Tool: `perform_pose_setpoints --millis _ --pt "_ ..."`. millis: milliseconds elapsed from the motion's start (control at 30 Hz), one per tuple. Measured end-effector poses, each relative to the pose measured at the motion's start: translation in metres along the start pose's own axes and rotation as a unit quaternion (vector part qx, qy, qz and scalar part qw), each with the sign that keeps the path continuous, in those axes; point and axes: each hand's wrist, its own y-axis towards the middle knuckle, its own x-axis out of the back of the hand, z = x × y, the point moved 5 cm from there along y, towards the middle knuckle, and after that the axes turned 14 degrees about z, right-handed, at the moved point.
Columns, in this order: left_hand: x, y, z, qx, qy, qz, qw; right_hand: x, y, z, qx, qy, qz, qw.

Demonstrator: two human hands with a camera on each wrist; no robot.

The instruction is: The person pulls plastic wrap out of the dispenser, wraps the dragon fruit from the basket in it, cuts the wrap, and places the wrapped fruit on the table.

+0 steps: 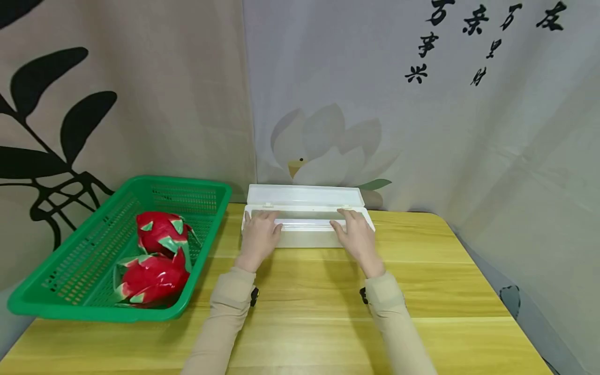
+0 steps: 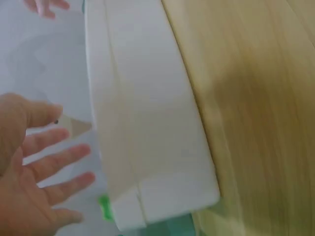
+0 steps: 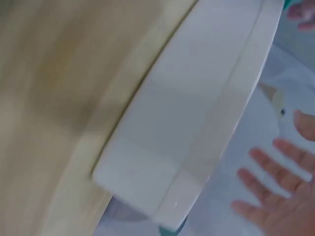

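A long white box (image 1: 307, 240) lies across the far part of the table, its lid (image 1: 304, 195) raised at the back and a pale interior showing. My left hand (image 1: 259, 235) is over the left end of the box, and my right hand (image 1: 358, 235) is over the right end. In the left wrist view the left hand (image 2: 34, 172) has its fingers spread, beside the box's smooth side (image 2: 152, 118). Spread fingers also show on the right hand (image 3: 288, 194) in the right wrist view, apart from the box (image 3: 172, 113) there. Neither hand grips anything.
A green plastic basket (image 1: 70, 312) stands at the left of the wooden table (image 1: 309, 323). Two red dragon fruits with green scales lie in it, one (image 1: 161, 232) behind the other (image 1: 154, 278). A printed curtain (image 1: 187, 104) hangs right behind the table.
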Motion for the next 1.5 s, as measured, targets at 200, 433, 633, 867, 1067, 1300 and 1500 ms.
perform_pose_setpoints --millis 200,433,633,867,1067,1300,1500 --pt "0.003 -0.001 0.02 -0.027 -0.013 -0.013 0.9995 0.008 0.009 -0.024 0.048 -0.01 0.058 0.9971" --pt "0.002 -0.002 0.029 -0.029 -0.007 0.022 0.9993 0.014 0.012 -0.054 0.058 -0.015 0.146 0.9875" --pt "0.002 0.004 0.031 -0.041 -0.01 0.006 0.9991 0.016 0.017 -0.065 0.074 -0.003 0.104 0.9919" --pt "0.001 0.012 0.033 -0.047 -0.015 -0.02 0.9986 0.012 0.023 -0.072 0.068 0.001 0.118 0.9906" --pt "0.002 0.013 0.034 -0.038 -0.005 -0.009 0.9992 0.008 0.025 -0.074 0.069 0.021 0.18 0.981" --pt "-0.001 0.013 0.037 -0.022 -0.034 0.031 0.9987 0.007 0.024 -0.078 0.058 0.077 0.213 0.9723" --pt "-0.006 0.014 0.041 -0.005 -0.075 0.073 0.9945 0.006 0.025 -0.08 0.067 0.075 0.189 0.9768"
